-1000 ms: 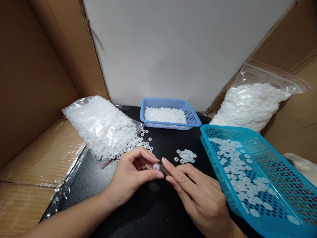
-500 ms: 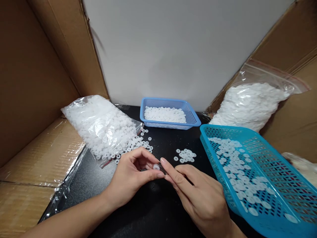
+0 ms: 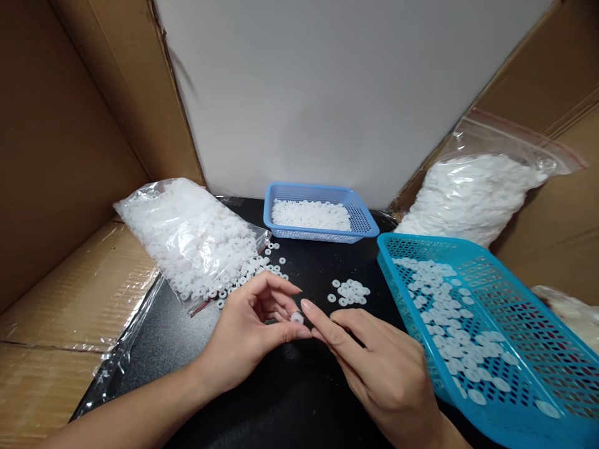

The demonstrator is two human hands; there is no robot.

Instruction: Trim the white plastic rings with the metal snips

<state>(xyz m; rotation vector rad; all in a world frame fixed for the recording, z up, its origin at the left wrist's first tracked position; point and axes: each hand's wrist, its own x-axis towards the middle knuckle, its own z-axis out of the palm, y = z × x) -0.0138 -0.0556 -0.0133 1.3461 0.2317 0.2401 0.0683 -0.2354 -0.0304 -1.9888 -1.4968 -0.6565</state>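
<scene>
Black counter, little white ring

Round with a hole, it sits pinched in the left hand's thumb-and-finger grip. I can't tell if the right hand grips anything. Blue basket and teal basket hold white bits.

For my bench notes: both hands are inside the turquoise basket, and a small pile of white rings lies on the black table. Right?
Not quite: the head view shows the left hand and right hand over the black table, beside the turquoise basket. The small pile of white rings is as you said.
</scene>
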